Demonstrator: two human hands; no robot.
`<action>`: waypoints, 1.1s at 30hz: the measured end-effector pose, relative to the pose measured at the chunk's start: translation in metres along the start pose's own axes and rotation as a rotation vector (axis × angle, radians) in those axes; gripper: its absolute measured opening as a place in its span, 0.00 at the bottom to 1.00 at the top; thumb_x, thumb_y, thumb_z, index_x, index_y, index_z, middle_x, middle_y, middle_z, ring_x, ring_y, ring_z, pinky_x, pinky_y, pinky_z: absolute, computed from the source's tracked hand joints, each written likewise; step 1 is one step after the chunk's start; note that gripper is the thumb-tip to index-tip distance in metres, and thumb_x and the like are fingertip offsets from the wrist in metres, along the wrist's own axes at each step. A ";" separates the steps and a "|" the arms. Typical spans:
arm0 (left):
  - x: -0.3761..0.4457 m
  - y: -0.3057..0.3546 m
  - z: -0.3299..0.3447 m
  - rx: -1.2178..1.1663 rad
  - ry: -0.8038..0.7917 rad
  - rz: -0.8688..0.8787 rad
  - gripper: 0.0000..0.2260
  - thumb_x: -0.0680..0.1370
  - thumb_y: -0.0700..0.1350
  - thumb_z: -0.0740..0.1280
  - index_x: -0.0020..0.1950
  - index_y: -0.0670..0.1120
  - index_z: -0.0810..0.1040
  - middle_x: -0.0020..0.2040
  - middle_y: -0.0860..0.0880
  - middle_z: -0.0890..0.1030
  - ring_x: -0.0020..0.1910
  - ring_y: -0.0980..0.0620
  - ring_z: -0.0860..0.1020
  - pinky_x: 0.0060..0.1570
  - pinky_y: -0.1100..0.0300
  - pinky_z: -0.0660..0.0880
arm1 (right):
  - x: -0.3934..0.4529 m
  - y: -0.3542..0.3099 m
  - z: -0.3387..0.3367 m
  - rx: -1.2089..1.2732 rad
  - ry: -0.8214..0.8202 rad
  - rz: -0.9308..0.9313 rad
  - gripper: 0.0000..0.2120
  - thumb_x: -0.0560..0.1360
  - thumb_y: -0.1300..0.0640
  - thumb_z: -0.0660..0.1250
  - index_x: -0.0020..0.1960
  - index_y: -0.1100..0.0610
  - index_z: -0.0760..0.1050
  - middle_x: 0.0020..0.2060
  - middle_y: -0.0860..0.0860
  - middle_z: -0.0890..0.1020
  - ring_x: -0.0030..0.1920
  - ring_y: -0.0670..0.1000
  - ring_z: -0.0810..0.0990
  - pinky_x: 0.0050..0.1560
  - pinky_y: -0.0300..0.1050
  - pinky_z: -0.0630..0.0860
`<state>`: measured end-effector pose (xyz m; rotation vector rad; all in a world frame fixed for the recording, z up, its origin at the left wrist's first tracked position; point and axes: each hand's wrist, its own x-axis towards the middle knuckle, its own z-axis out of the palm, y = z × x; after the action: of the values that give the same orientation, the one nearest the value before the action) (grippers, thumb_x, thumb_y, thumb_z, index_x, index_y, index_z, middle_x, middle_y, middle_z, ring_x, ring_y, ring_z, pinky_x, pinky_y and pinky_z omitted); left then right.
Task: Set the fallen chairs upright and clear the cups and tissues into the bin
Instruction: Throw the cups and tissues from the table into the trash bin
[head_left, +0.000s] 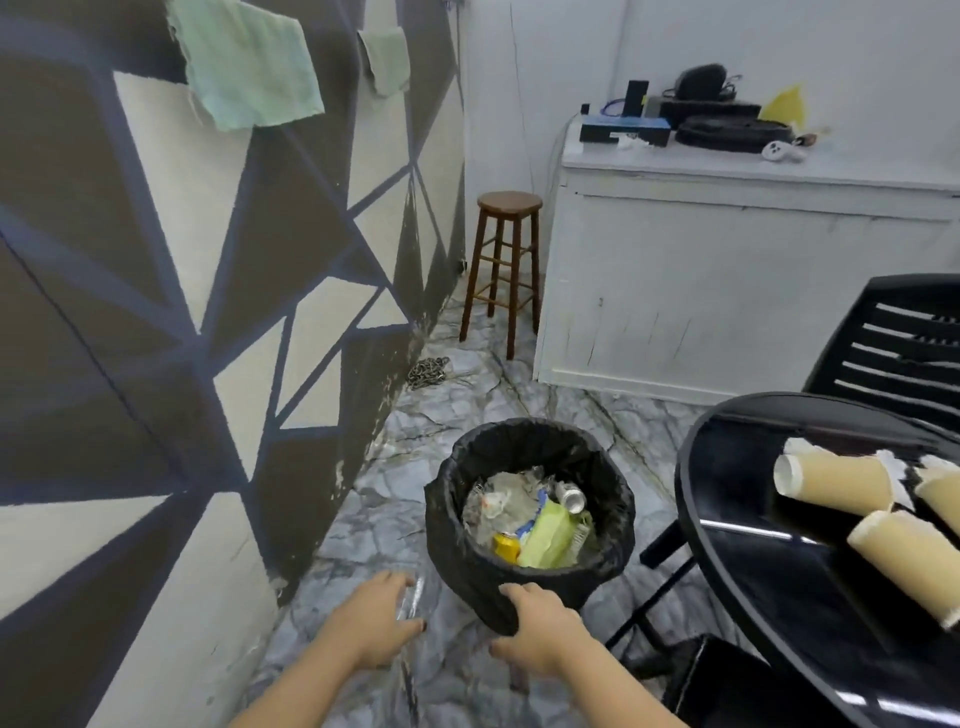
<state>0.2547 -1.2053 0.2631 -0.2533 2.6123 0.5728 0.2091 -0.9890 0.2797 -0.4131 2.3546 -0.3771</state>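
Observation:
A round bin lined with a black bag stands on the marble floor, with crumpled paper, a can and wrappers inside. My right hand grips the bin's near rim, fingers curled over the bag edge. My left hand hovers open just left of the bin, above the floor, holding nothing. On the black round table at the right lie three tan paper cups on their sides, with white tissue between them. A black slatted chair stands upright behind the table.
A painted geometric wall runs along the left, with green cloths hanging on it. A wooden stool stands in the far corner beside a white cabinet loaded with electronics. A chain lies at the wall's foot.

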 end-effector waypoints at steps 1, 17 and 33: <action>0.016 0.000 -0.008 0.010 -0.018 0.036 0.27 0.72 0.59 0.64 0.69 0.50 0.65 0.69 0.50 0.69 0.67 0.51 0.67 0.66 0.55 0.66 | 0.008 0.001 -0.006 0.020 0.006 0.032 0.35 0.72 0.44 0.64 0.74 0.50 0.54 0.72 0.52 0.62 0.71 0.56 0.60 0.68 0.56 0.63; 0.169 0.062 -0.065 0.211 -0.270 0.417 0.24 0.72 0.58 0.64 0.66 0.51 0.67 0.66 0.50 0.69 0.64 0.51 0.69 0.63 0.55 0.69 | 0.041 0.036 -0.063 0.303 0.232 0.399 0.33 0.69 0.45 0.64 0.72 0.49 0.58 0.71 0.50 0.64 0.71 0.54 0.61 0.68 0.56 0.62; 0.246 0.296 -0.057 0.265 -0.283 0.771 0.27 0.74 0.57 0.63 0.71 0.51 0.62 0.70 0.51 0.66 0.68 0.51 0.66 0.66 0.56 0.67 | -0.009 0.169 -0.143 0.406 0.595 0.542 0.31 0.71 0.48 0.62 0.72 0.49 0.58 0.72 0.47 0.63 0.73 0.49 0.58 0.71 0.51 0.59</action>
<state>-0.0630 -0.9846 0.2989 0.8849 2.4012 0.4415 0.0853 -0.8102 0.3229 0.5991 2.7211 -0.7670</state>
